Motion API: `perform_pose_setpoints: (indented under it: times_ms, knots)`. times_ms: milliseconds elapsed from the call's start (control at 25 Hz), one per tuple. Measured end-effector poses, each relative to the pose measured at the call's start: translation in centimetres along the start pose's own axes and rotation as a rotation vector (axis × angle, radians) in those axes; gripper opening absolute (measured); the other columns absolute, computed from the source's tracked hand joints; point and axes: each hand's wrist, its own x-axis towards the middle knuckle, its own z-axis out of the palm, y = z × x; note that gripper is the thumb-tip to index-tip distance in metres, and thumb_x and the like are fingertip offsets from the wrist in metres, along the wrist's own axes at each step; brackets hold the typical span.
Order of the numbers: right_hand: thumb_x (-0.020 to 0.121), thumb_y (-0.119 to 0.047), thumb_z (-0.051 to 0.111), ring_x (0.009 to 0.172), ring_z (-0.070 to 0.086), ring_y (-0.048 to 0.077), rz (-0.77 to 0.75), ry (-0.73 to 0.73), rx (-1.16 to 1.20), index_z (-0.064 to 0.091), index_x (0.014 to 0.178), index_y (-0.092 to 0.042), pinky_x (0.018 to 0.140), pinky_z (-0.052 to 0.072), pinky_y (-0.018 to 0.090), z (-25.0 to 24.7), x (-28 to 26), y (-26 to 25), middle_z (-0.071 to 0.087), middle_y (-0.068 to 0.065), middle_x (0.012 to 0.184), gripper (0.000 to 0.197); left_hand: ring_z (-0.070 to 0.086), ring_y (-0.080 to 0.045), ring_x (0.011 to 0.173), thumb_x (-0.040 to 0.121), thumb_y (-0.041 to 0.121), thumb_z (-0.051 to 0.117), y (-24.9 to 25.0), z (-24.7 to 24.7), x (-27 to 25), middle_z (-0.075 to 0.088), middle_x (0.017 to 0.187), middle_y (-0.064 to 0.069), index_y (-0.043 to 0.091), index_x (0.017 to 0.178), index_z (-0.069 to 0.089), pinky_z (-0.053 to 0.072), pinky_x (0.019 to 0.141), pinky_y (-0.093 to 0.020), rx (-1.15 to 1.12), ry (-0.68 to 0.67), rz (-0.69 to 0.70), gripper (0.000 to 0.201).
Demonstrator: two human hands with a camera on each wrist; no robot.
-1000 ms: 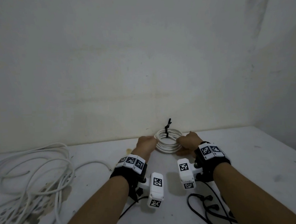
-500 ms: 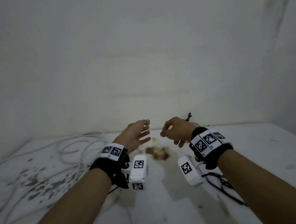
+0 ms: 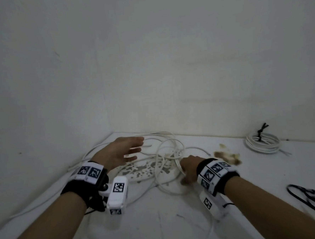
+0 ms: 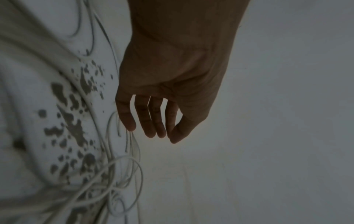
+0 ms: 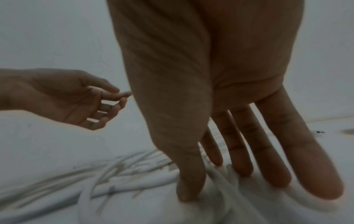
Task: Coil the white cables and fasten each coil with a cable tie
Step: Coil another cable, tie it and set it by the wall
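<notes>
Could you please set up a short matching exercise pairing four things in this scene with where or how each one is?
Things:
1. tied coil
2. loose cable
3. left hand
4. right hand

States:
A. open, raised above the tangle
B. down on the tangle, fingers reaching into the strands
C. on the table at the far right by the wall, fastened with a dark tie
D. spread in a tangle between the hands

Pairs: 1-C, 2-D, 3-A, 4-B
</notes>
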Motion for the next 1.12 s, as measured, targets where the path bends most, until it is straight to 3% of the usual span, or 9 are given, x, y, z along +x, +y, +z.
perform_pose_setpoints:
  times_ms: [80,240,360,480,680,800,880,1000,1120]
  knots:
    - [0.091,-0.021,0.068,0.078,0.061,0.023,0.031,-0.013,0.079,0.052,0.129,-0.003,0.06,0.049,0.029,-0.8,0.3,-0.3,0.059,0.014,0.113,0.045,0.066,-0.014,0.106,0.09,0.02,0.071,-0.4,-0.8,-0.3,0.074,0.109,0.002,0.021,0.109,0.075,0.054,0.078,-0.029,0.065,-0.01,0.002,0.019]
    - [0.095,-0.015,0.057,0.112,0.063,0.033,0.088,0.166,0.12,0.058,0.128,-0.003,0.088,0.056,0.037,-5.4,-0.7,0.3,0.06,0.017,0.128,0.034,0.066,-0.014,0.102,0.09,0.019,0.071,0.2,1.3,0.4,0.073,0.11,0.002,0.023,0.109,0.073,0.055,0.083,-0.028,0.226,-0.082,0.061,0.02]
    - [0.096,-0.013,0.053,0.073,0.067,0.028,0.03,0.256,0.308,0.065,0.112,0.002,0.049,0.053,0.026,-10.6,-3.0,0.4,0.066,0.018,0.1,0.025,0.062,-0.017,0.107,0.084,0.019,0.075,1.0,4.9,1.7,0.066,0.123,-0.007,0.021,0.123,0.064,0.054,0.085,-0.029,0.384,-0.135,0.152,0.041]
    - [0.091,-0.019,0.057,0.054,0.046,0.018,0.012,0.477,0.453,0.062,0.081,-0.003,0.044,0.031,0.021,-15.5,-6.2,-0.4,0.055,0.008,0.07,0.019,0.057,-0.022,0.113,0.078,0.024,0.083,2.2,8.2,4.1,0.052,0.133,-0.01,0.024,0.141,0.045,0.051,0.09,-0.031,0.503,-0.112,0.308,0.074]
    - [0.08,-0.019,0.056,0.045,0.02,0.014,-0.163,0.868,1.273,0.052,0.076,-0.014,0.043,0.017,0.018,-22.2,-12.8,-0.7,0.032,-0.002,0.056,0.008,0.06,-0.033,0.114,0.099,0.042,0.051,4.2,10.4,6.2,0.062,0.126,-0.013,0.028,0.133,0.052,0.047,0.092,-0.039,0.449,0.026,0.432,0.036]
    - [0.078,-0.02,0.055,0.042,0.018,0.014,-0.13,0.99,1.362,0.052,0.077,-0.015,0.042,0.018,0.019,-22.5,-14.4,1.6,0.028,-0.005,0.049,0.006,0.053,-0.027,0.125,0.1,0.054,0.042,6.0,9.6,7.0,0.06,0.135,-0.005,0.026,0.126,0.062,0.04,0.108,-0.038,0.568,0.074,0.462,0.043]
    - [0.08,-0.023,0.055,0.039,0.023,0.014,-0.036,1.071,1.343,0.053,0.07,-0.015,0.042,0.023,0.019,-20.7,-13.8,3.4,0.031,-0.004,0.047,0.014,0.059,-0.025,0.117,0.099,0.053,0.044,8.7,9.2,6.5,0.063,0.129,-0.003,0.026,0.109,0.066,0.045,0.098,-0.025,0.506,0.107,0.525,0.036]
    - [0.086,-0.022,0.056,0.051,0.046,0.021,0.121,0.992,1.142,0.063,0.068,-0.01,0.052,0.044,0.03,-16.5,-11.1,6.6,0.051,0.008,0.064,0.022,0.06,-0.011,0.078,0.104,0.037,0.045,13.8,8.9,3.6,0.063,0.1,-0.002,0.021,0.104,0.059,0.046,0.06,-0.014,0.148,0.083,0.584,0.021]
    - [0.091,-0.03,0.064,0.08,0.06,0.023,0.161,0.59,0.835,0.07,0.098,-0.015,0.072,0.047,0.034,-12.7,-8.9,8.2,0.064,0.01,0.089,0.018,0.047,-0.008,0.064,0.099,0.041,0.055,18.3,9.0,1.5,0.054,0.076,0.006,0.025,0.099,0.062,0.041,0.063,-0.022,0.103,0.166,0.834,0.018]
